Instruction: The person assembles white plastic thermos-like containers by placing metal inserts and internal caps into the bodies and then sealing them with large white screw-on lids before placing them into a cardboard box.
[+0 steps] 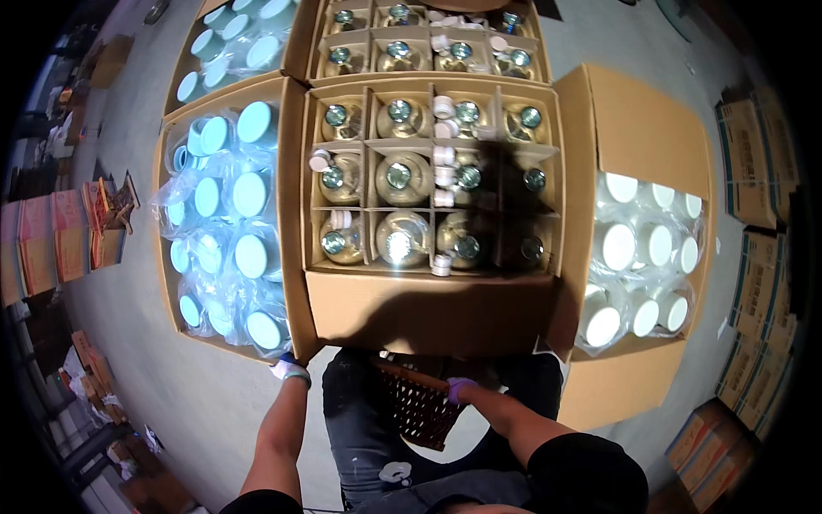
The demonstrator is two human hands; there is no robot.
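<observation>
My left hand (pixel 291 370), in a pale and purple glove, is at the lower corner of the left cardboard box (pixel 293 308); its fingertips are hard to make out. That box holds several bottles or jars with light-blue lids (pixel 251 194), wrapped in clear plastic. Between my legs, my purple-gloved right hand (pixel 459 391) closes over the rim of a brown lattice-sided basket or seat (pixel 415 403). Before me stands a divided carton (pixel 432 313) of clear glass bottles (pixel 399 176). Small white caps (pixel 443 176) lie among its compartments.
To the right, an open box (pixel 651 128) holds several white-lidded containers (pixel 618 247) in plastic. Beyond stand another divided carton (pixel 428 56) and another box of blue-lidded containers (pixel 235 30). Stacked cartons (pixel 762 283) line the right side; more boxes (pixel 64 231) stand at left.
</observation>
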